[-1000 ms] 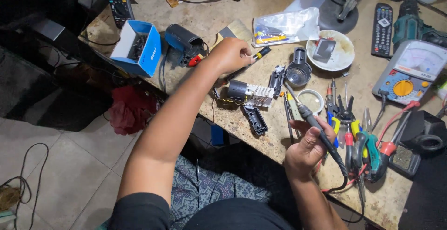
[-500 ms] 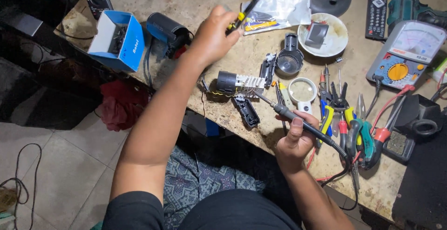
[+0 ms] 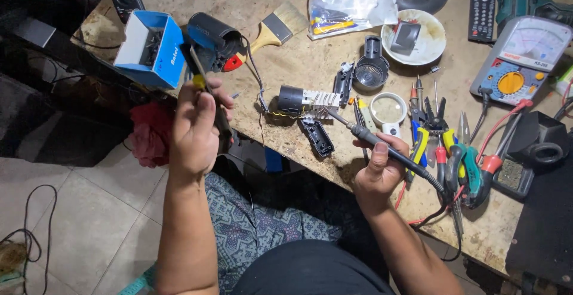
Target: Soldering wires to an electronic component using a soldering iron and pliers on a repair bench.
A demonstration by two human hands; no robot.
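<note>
The soldering iron (image 3: 382, 146), gripped in the right hand (image 3: 377, 172), points its tip at the small white-and-black part (image 3: 307, 102) on the counter (image 3: 310, 62). The left hand (image 3: 197, 122), left of that part, clasps a yellow-handled screwdriver (image 3: 200, 80). Best to steady the wrist on the counter edge. A blue open box (image 3: 152, 49) sits far left of the part; a clear plastic bag (image 3: 352, 8) lies above.
</note>
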